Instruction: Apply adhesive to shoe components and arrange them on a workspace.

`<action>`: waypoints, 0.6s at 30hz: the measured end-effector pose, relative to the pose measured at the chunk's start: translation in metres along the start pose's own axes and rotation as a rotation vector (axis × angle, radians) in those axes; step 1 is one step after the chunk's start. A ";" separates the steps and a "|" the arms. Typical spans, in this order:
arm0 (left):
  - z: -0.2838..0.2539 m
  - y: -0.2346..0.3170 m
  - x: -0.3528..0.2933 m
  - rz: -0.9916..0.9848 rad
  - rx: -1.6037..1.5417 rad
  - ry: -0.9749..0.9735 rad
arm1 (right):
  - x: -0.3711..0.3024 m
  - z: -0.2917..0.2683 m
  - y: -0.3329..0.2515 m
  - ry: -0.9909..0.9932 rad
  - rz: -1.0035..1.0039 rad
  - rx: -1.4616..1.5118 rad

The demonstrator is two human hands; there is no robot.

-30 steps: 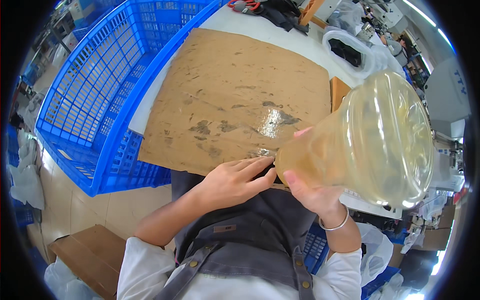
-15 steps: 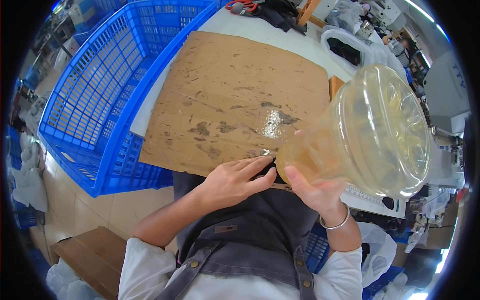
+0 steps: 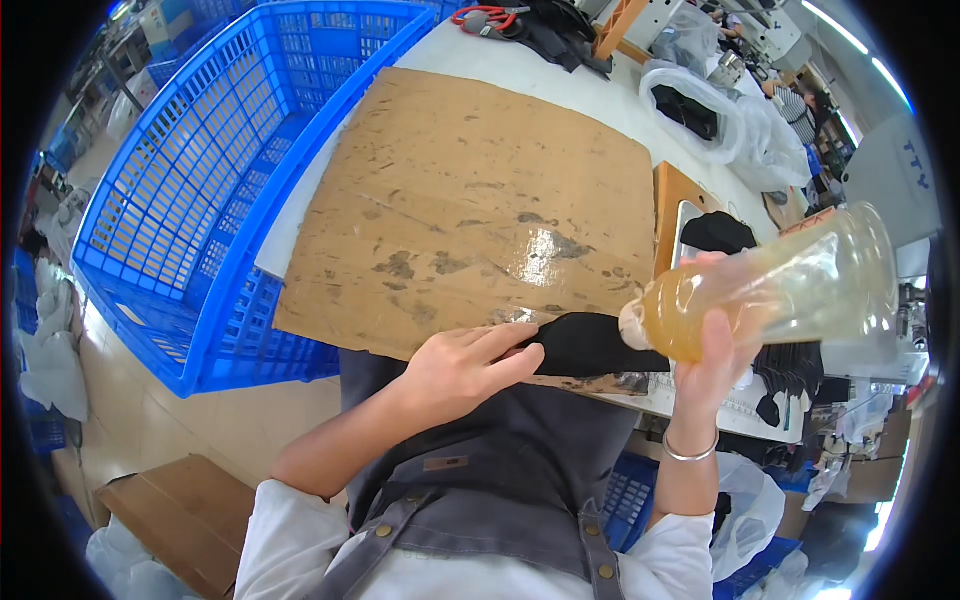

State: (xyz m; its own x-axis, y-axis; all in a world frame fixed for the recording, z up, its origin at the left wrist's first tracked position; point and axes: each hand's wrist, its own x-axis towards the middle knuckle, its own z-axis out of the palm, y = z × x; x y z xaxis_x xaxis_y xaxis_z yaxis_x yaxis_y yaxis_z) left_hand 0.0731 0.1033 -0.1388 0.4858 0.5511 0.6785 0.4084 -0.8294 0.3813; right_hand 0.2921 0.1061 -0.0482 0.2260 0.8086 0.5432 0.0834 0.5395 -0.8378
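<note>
A flat black piece of fabric [image 3: 590, 345] lies along the near edge of a stained cardboard sheet [image 3: 450, 170]. My left hand [image 3: 470, 365] is closed on its left end, fingers and thumb pinching it. In my right hand [image 3: 715, 350], fingers wrap round a clear plastic bottle [image 3: 830, 285] with yellowish liquid at its neck. The bottle is tipped almost level, base to the right. Its mouth, covered by a pale wad [image 3: 632, 325], is at the fabric's right end; whether they touch I cannot tell.
A blue plastic crate [image 3: 215, 200] stands left of the white table [image 3: 300, 235]. At the right are a black piece [image 3: 718, 232] and several stacked black pieces [image 3: 790, 370]. Red-handled scissors [image 3: 487, 20] and plastic bags [image 3: 765, 145] lie toward the back.
My right hand has carried the bottle to the right and tipped it nearer level. More of the black fabric now shows. The left hand stays almost where it was.
</note>
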 end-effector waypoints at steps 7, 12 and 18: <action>-0.004 0.001 -0.001 -0.039 -0.020 -0.043 | -0.018 0.030 -0.010 -0.474 -0.123 -0.377; -0.001 0.001 -0.001 0.001 0.000 -0.035 | -0.032 0.027 0.007 -0.490 0.082 -0.260; -0.002 0.001 -0.001 0.001 0.036 -0.087 | -0.027 0.024 0.007 -0.349 0.024 -0.313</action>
State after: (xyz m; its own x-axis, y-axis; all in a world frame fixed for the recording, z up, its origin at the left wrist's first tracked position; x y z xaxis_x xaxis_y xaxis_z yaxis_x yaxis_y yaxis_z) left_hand 0.0712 0.1016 -0.1381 0.5508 0.5578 0.6209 0.4351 -0.8267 0.3567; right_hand 0.2633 0.0942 -0.0673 -0.1044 0.8794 0.4645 0.3830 0.4666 -0.7972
